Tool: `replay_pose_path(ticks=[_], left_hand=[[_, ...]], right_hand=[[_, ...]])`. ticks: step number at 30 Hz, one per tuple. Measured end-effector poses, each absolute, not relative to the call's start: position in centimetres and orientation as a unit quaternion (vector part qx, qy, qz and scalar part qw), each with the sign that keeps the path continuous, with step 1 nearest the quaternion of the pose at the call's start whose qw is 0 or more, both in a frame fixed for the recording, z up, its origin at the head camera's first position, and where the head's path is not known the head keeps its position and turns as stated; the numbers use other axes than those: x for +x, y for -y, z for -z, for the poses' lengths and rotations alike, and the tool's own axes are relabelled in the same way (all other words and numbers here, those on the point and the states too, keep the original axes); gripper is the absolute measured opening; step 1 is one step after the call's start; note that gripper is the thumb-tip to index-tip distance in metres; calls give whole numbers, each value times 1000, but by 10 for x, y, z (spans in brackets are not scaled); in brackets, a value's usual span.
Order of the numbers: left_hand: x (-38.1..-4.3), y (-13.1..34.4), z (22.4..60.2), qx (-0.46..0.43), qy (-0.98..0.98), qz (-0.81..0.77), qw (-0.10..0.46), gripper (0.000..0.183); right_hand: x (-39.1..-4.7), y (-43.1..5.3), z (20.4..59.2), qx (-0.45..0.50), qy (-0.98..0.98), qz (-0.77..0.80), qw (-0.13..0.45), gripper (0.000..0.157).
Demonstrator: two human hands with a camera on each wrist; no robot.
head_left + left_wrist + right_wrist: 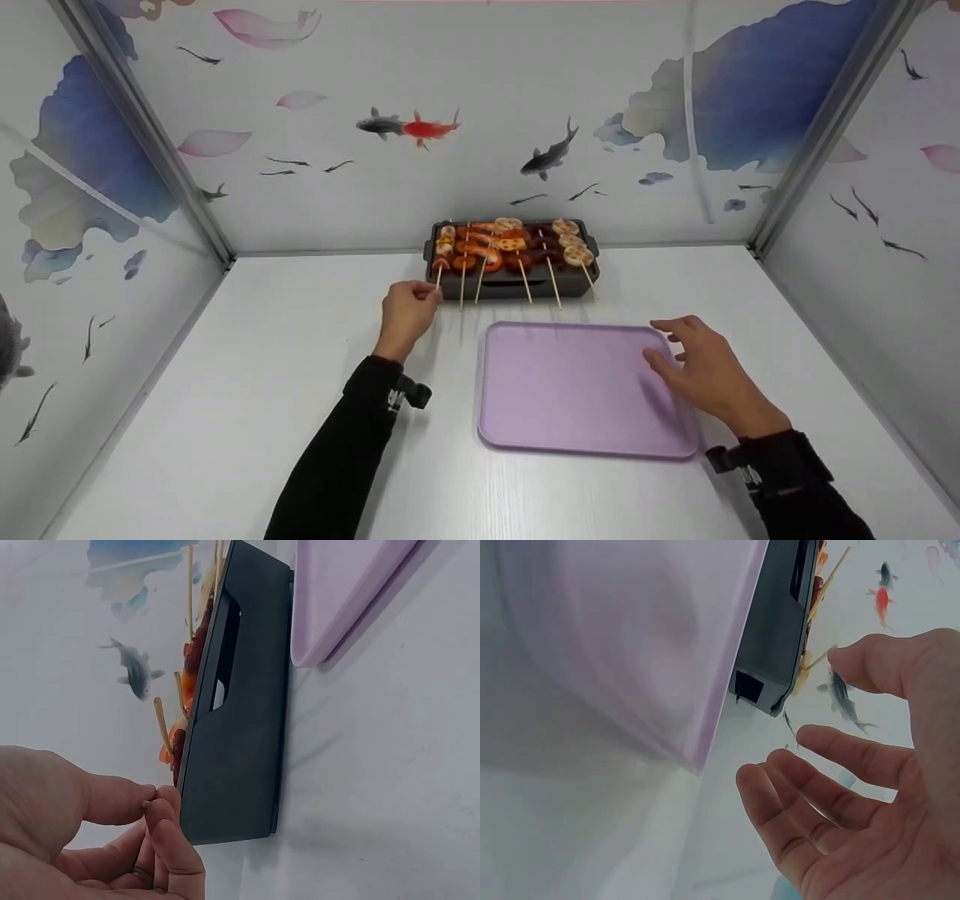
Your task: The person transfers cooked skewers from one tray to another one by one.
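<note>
Nearest, the right hand [712,379] hovers by the right edge of the lilac rectangular tray [570,390], fingers parted and loosely bent, holding nothing. Farther off, the left hand [409,315] pinches the stick end of the leftmost skewer [442,262], which lies at the left end of the black tabletop grill [244,712], near the back wall [465,180]. With so little stick gripped, the loaded skewer might twist or slip; a sideways pull could snag the neighbouring skewer [464,263].

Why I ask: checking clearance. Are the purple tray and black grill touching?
Apart: the head view shows a strip of white tabletop between purple tray and black grill.
</note>
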State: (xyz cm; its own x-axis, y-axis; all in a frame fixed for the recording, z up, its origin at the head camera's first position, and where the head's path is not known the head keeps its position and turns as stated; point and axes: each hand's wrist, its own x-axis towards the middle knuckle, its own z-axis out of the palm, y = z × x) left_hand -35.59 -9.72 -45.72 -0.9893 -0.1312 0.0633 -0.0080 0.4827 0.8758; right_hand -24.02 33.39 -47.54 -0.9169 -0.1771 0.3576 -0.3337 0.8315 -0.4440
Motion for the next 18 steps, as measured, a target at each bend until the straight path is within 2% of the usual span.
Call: replay_pose_path(ticks=[18], left_hand=[[-347,105,455,44,836,545,39,23]], right_hand=[[-235,-349,482,110,957,-246,104,52]])
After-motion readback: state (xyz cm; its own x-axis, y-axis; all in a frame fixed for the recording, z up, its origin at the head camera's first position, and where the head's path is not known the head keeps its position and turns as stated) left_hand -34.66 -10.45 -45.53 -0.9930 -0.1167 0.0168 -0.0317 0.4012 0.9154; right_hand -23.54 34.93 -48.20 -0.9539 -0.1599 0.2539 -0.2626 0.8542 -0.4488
